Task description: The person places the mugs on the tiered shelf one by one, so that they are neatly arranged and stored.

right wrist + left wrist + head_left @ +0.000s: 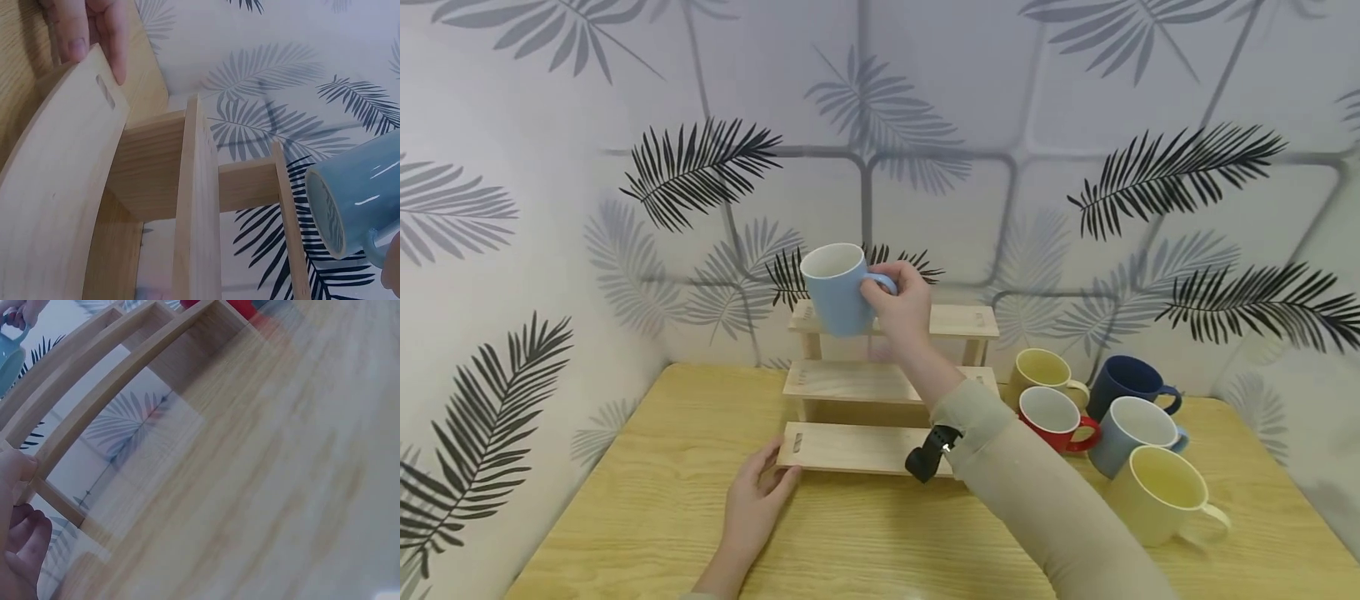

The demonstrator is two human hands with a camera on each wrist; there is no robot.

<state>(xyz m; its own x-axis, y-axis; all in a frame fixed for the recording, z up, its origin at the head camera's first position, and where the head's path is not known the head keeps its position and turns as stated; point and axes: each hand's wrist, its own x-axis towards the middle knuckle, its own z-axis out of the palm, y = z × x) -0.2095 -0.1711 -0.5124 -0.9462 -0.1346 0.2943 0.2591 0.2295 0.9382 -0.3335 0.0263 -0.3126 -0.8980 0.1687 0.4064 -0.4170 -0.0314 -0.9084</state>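
My right hand (904, 302) pinches the handle of a light blue mug (838, 292), upright with its white inside showing. The mug is in front of the top tier of a three-step wooden shelf (850, 381). In the right wrist view the mug (359, 194) appears beside the top board, its base facing the shelf. Down at the lowest board's left end, my left hand (758, 504) grips the corner between thumb and fingers. That same grip shows in the right wrist view, where the fingers (74, 28) lie near the board's slot.
Right of the shelf several mugs stand upright on the wooden table (647, 475): a yellow mug (1037, 375), a dark blue mug (1127, 385), a red mug (1051, 417), another light blue mug (1131, 437) and a pale yellow mug (1157, 500). A leaf-patterned wall (940, 217) rises behind.
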